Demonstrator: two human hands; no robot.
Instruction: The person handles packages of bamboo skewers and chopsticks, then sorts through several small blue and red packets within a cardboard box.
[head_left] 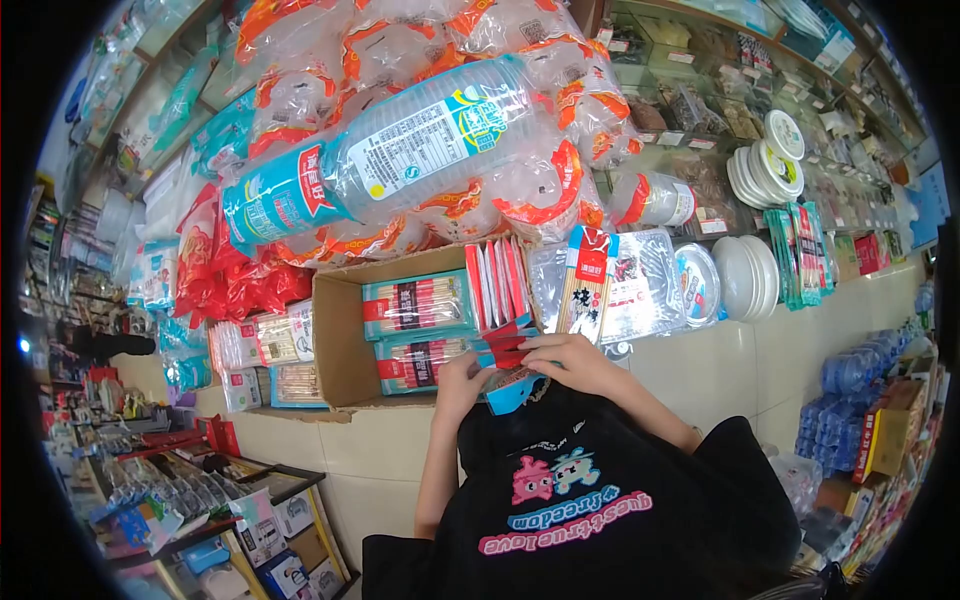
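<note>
My left hand (463, 385) and my right hand (570, 361) meet in front of the black shirt. Between them is a red and blue packet (507, 352), pinched by the fingers of both. Just beyond stands an open cardboard box (345, 345) with chopstick packs (415, 305) in its left part and red and white packs (495, 283) at its right side. A skewer pack (587, 283) lies on clear plastic trays (640, 275), right of the box.
A long pack of plastic cups (400, 145) lies over other bagged cups (390, 50) behind the box. Red bags (235, 270) are at the left. Stacked white plates (748, 278) and hanging green packs (803, 255) stand right. Blue bottles (835, 420) are at the far right.
</note>
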